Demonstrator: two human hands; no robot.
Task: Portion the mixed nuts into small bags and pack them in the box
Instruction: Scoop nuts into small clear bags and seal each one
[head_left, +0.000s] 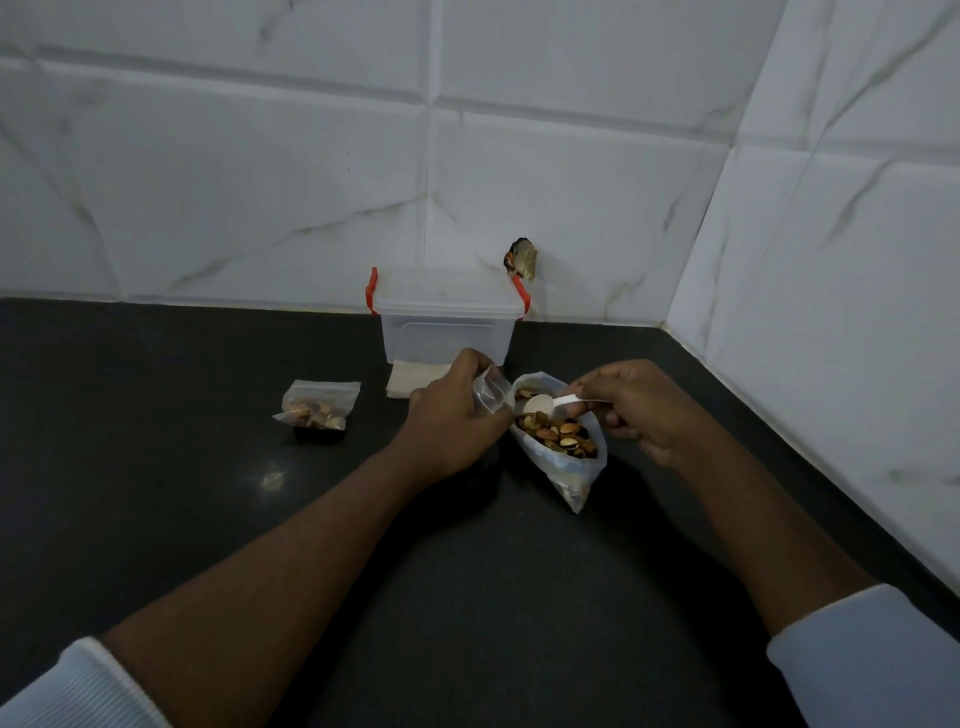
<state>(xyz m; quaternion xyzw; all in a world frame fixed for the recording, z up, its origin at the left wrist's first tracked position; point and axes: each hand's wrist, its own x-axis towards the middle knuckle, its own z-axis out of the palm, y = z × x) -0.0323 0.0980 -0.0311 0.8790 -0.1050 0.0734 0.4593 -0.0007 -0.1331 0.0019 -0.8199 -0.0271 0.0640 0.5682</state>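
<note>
With sleeves (78, 686) pushed up clear, pinches small bag (491, 392) in left hand (457, 415) beside nuts (558, 434), grips spoon (545, 404) in right hand (634, 410) to scoop.

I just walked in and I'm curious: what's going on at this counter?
A person is portioning nuts. The left hand holds a small clear bag next to the large bag of mixed nuts, while the right hand grips a white spoon, its bowl over the nuts. One filled small bag lies on the dark counter to the left. The plastic box stands by the wall, lid on.
</note>
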